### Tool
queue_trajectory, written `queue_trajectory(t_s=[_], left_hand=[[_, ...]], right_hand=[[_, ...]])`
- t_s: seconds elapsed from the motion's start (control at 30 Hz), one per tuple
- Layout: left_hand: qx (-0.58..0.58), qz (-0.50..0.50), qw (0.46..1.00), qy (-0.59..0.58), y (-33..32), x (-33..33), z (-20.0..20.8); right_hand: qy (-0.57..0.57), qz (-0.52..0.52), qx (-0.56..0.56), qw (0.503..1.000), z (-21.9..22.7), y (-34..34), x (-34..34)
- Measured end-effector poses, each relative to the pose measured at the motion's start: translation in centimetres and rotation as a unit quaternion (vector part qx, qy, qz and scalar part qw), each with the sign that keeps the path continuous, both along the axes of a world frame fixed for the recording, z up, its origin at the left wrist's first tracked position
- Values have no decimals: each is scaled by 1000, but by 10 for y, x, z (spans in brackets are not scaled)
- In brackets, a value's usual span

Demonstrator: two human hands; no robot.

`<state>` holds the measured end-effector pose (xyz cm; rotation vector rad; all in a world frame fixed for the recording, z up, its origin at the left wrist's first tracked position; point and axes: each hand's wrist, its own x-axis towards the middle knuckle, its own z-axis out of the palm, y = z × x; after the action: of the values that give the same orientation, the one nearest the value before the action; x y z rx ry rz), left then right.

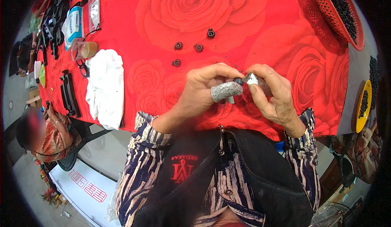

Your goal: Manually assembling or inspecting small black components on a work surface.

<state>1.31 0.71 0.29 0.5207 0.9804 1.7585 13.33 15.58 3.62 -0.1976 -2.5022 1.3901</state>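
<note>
My left hand (194, 89) pinches a small round black part (238, 81) between thumb and fingers. A speckled grey finger sleeve (224, 91) covers one of its fingers. My right hand (277, 97) is closed on a small silver metal blade (250, 79), whose pointed end meets the black part or comes very close to it; I cannot tell which. The grip end of the blade is hidden in my palm. Beyond my hands, several similar black knob-like parts (198, 47) stand apart on the red rose-patterned tablecloth (195, 7).
At the far right sits a red basket (358, 36) of black pieces, with a yellow plate (359, 117) nearer. To the left are a white cloth (105, 88), a cup of brown liquid (87, 49), glasses (83, 68), a tissue pack (74, 25) and black strips (70, 92). Another person (53, 135) sits left.
</note>
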Motion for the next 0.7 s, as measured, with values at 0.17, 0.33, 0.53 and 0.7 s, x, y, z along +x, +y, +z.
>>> queue_trajectory(t_s=[0.17, 0.33, 0.53, 0.7], left_hand=[[1, -7, 1000, -17, 0, 1, -1], [3, -4, 1000, -30, -2, 1, 0], [-14, -14, 999, -49, -2, 1, 2], [-38, -9, 999, -30, -3, 3, 2]], right_hand=[[22, -6, 14, 1000, -2, -1, 0], [22, -1, 13, 1000, -4, -1, 0], [17, 2, 16, 1000, -3, 0, -1], [22, 2, 18, 1000, -2, 1, -2]])
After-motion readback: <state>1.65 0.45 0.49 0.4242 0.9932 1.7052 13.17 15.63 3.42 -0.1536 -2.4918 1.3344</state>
